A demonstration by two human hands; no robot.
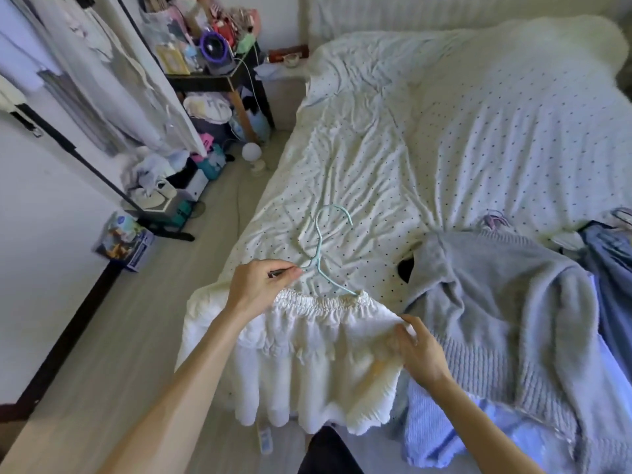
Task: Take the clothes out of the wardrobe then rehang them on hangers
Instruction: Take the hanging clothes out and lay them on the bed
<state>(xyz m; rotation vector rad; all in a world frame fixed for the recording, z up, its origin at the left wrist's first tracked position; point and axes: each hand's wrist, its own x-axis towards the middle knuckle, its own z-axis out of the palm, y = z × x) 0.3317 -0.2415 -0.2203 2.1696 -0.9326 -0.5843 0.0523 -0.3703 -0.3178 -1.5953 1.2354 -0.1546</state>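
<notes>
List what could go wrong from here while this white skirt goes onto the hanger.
1. The white ruffled skirt hangs over the edge of the bed; only its waistband is held, so it could slide to the floor.
2. One arm of the light blue hanger enters the elastic waistband; the gathers may snag or slip off.
3. The right hand pinches the skirt beside the grey sweater, which might be dragged along. The left hand steadies the hanger.

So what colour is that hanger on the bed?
The hanger is pale blue-green, seen in the head view.
</notes>
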